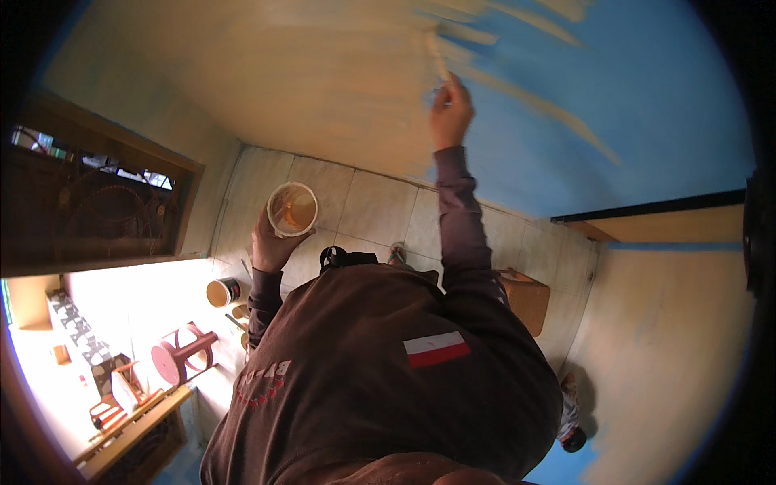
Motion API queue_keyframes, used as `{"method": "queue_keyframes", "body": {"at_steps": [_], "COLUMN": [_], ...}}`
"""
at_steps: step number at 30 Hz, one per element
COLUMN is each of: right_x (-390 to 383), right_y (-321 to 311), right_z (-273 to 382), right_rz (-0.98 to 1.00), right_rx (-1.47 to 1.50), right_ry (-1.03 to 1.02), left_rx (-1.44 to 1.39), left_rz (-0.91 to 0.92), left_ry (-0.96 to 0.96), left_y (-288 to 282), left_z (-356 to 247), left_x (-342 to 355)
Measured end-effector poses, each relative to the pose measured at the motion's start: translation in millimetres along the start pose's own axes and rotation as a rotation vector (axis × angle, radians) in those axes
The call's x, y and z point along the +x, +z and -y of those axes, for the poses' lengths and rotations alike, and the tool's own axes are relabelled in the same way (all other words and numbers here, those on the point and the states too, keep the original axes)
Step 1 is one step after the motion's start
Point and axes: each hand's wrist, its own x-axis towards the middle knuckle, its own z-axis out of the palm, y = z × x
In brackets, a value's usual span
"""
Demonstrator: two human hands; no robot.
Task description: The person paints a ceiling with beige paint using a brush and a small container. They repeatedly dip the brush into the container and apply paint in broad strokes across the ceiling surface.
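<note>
In my left hand (271,247) is a round white-rimmed tub (270,212), its mouth facing up, with cream paint inside. The fingers are wrapped round the tub's side. My right hand (452,115) is stretched up to the wall, closed on a paintbrush (439,61) whose tip meets the surface. Cream paint (307,89) covers the wall to the left of the brush. To the right the wall is blue (638,97), with several loose cream strokes across it.
A dark wooden door (89,194) stands at the left. Lower left are an open bucket (220,293), a reddish plastic stool (179,356) and tools on a ledge. A brown box (524,303) sits on the tiled floor (380,206) at my right; another person (571,412) is at lower right.
</note>
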Motion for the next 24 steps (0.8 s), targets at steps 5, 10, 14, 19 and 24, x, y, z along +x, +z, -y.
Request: {"method": "queue_keyframes", "body": {"at_steps": [5, 10, 14, 19, 24], "right_x": [48.0, 43.2, 30.7, 5.1, -21.3], "right_y": [-108.3, -202.5, -199.5, -83.1, -28.8], "right_z": [-101.8, -142.2, -174.1, -131.2, -49.1], "right_rz": [0.049, -0.285, -0.445, -0.388, -0.034], "right_rx": [-0.141, -0.392, -0.647, -0.426, -0.109], "right_ry": [0.1, 0.123, 0.023, 0.045, 0.094], "left_rx": [-0.041, 0.054, 0.012, -0.019, 0.007], "left_rz": [-0.048, -0.044, -0.007, 0.012, 0.015], "left_ry": [-0.07, -0.12, -0.101, -0.029, -0.002], "left_y": [4.4, -0.7, 0.6, 3.9, 4.5], "left_z": [5.5, -4.1, -8.9, -14.8, -16.3], "left_x": [-2.4, -7.9, -4.2, -1.4, -1.3]}}
